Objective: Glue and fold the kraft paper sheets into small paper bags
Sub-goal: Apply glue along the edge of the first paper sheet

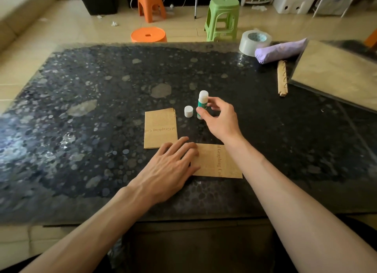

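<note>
The person sits at a dark, pebble-patterned table with both bare forearms reaching in from the bottom of the frame.

The left hand lies palm down just below the middle of the frame. Its fingers are straight and slightly spread, pressing on the left end of a single kraft sheet. That sheet lies flat with a line of printed lettering running down it, and its right end passes under the right forearm.

The right hand is at the centre of the frame, pinching a glue stick between thumb and fingertips. The stick is upright, with a green label and a white top. I cannot tell whether its base touches the table, as the thumb covers it. Just left of the stick a small white cap stands by itself on the table.

Left of the cap, above the left hand, lies a neat stack of kraft sheets with the same lettering.

In the upper right of the frame are a roll of tape, a lilac bundle touching it, a notched cardboard strip and a flat brown pack with a glossy surface. On the tiled floor beyond the table stand a green stool, a tall orange stool and a round orange stool.
</note>
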Tool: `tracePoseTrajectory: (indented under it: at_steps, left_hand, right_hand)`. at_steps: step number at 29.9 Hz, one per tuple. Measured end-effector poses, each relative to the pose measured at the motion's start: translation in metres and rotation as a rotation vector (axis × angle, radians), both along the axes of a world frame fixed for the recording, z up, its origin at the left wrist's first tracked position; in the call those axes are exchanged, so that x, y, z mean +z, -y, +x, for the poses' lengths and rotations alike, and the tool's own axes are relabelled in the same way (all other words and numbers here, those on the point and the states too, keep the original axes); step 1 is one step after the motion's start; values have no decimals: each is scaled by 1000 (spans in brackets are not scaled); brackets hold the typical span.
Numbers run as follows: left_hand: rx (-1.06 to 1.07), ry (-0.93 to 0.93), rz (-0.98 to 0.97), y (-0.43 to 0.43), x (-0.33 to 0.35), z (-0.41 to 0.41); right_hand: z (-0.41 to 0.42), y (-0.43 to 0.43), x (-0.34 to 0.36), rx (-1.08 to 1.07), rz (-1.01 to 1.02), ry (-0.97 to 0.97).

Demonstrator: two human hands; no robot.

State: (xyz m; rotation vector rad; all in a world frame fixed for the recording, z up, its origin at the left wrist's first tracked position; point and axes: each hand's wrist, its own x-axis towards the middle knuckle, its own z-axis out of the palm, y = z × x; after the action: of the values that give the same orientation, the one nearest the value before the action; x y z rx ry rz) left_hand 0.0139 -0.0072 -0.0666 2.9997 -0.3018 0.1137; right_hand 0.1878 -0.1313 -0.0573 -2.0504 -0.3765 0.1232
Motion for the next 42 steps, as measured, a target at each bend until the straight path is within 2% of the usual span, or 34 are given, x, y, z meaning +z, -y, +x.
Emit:
tracePoseTrajectory:
  at_steps: [4, 10, 17, 21, 26, 32, 34, 39, 42]
  left_hand:
    - [-17, 28, 4, 5, 2, 5]
    - [1, -32, -28, 17, 5, 11]
    - [26, -72, 47, 28, 14, 15]
    - [78, -73, 52, 39, 15, 8]
    - [148, -50, 1, 51, 11, -5]
    - [222, 24, -62, 56, 3, -16]
    - [230, 75, -80, 55, -3, -23]
    - [234, 160, -180, 53, -14, -35]
    - [211, 182, -212, 48, -17, -33]
  right_hand:
    - [-8, 4, -4, 11, 7, 18]
    - [-23, 39, 8, 25, 28, -5]
    - [-48, 86, 28, 30, 15, -12]
    - [-60, 101, 31, -22, 13, -115]
    - [-70, 122, 26, -134, 174, -337]
    - [-77, 124, 22, -99, 305, -489]
    - [-79, 117, 20, -74, 248, -440]
    - [-78, 95, 20, 183, -55, -8]
    - [-75, 85, 18, 263, -164, 147]
